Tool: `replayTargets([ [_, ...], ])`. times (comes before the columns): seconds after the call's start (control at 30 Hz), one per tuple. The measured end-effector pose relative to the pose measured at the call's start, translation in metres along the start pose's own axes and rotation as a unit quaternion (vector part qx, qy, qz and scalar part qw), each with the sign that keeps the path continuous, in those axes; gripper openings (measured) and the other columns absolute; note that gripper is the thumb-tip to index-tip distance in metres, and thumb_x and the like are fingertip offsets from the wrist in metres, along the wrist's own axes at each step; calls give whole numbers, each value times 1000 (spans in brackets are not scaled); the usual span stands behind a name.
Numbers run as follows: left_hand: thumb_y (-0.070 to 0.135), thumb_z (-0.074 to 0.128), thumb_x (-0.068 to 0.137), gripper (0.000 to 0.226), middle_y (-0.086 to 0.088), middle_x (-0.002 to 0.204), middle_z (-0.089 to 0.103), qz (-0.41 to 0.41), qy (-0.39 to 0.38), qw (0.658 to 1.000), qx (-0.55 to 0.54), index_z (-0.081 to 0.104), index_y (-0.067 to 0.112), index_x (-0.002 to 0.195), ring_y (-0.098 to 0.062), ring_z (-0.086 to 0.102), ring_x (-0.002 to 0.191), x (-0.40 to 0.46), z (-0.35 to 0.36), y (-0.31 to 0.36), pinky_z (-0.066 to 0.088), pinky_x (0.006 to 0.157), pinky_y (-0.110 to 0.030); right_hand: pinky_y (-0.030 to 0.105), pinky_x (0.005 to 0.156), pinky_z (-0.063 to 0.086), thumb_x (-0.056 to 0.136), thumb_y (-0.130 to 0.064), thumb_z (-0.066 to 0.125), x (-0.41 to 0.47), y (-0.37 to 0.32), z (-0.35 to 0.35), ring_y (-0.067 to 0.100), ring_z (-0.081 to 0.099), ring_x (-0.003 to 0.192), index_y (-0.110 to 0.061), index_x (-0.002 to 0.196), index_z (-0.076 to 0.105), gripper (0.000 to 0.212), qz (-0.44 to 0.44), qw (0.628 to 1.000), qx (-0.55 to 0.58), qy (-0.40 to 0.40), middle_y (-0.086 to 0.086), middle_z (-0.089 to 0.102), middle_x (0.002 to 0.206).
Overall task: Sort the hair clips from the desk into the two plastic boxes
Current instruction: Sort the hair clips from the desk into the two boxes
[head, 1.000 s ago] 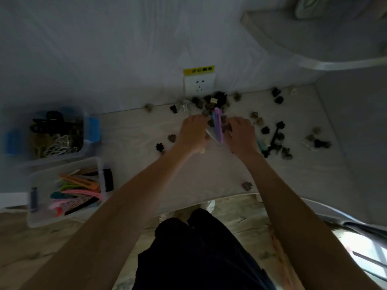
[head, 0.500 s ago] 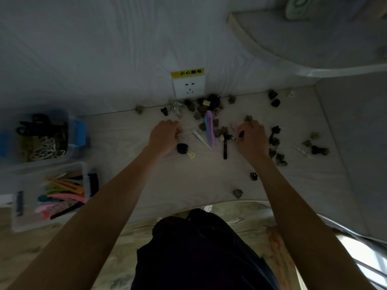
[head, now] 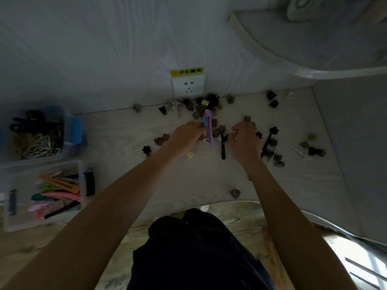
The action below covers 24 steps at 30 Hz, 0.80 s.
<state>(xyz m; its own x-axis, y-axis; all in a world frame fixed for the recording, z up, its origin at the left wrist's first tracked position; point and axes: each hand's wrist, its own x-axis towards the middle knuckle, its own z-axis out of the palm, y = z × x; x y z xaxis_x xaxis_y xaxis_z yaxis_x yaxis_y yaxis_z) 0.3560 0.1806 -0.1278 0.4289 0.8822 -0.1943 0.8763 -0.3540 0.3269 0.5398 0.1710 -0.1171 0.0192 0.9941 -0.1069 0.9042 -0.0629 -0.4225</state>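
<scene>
Small dark claw clips (head: 201, 105) lie scattered over the pale desk (head: 125, 143), thickest below the wall socket. My left hand (head: 186, 136) curls its fingers onto a long purple clip (head: 209, 126) and a blue clip (head: 203, 121) beside it. My right hand (head: 245, 141) hovers with curled fingers just right of a long black clip (head: 223, 147); its fingertips sit by a small brown clip (head: 248, 118), and what it holds is hidden. At the far left, a box with blue latches (head: 72, 128) holds claw clips. Below it, a clear box (head: 80, 164) holds long coloured clips.
A white wall socket (head: 187, 85) with a yellow label is set in the wall behind the pile. A curved shelf (head: 293, 49) juts out at upper right. One claw clip (head: 235, 193) lies alone near the desk's front edge. My dark-clothed legs show below.
My left hand has moved right from a small black clip to the purple and blue clips. My right hand has shifted slightly left and curled its fingers more.
</scene>
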Motion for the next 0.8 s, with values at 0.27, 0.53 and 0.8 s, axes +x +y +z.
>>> replayTargets([
  [0.27, 20, 46, 94, 30, -15, 115, 55, -46, -80, 993, 67, 49, 8, 121, -31, 53, 107, -17, -5, -11, 44, 82, -38, 35, 69, 40, 97, -22, 39, -20, -16, 23, 33, 56, 99, -1, 122, 42, 32, -5, 992, -94, -84, 20, 56, 114],
  [0.53, 15, 55, 89, 19, -13, 101, 57, -165, 67, 976, -123, 54, 6, 106, -27, 55, 88, -30, -14, -25, 40, 76, -32, 32, 69, 36, 94, -15, 44, -12, 10, 2, 36, 56, 92, 2, 104, 55, 22, 34, 998, -5, -47, 25, 58, 103],
  [0.8, 19, 47, 95, 21, -16, 105, 57, -220, 91, 949, -206, 52, 3, 107, -28, 55, 92, 11, 5, 21, 37, 73, -28, 33, 80, 35, 99, -13, 36, 16, -9, -1, 33, 50, 102, 3, 107, 54, 26, 9, 1000, 1, -27, 25, 54, 113],
])
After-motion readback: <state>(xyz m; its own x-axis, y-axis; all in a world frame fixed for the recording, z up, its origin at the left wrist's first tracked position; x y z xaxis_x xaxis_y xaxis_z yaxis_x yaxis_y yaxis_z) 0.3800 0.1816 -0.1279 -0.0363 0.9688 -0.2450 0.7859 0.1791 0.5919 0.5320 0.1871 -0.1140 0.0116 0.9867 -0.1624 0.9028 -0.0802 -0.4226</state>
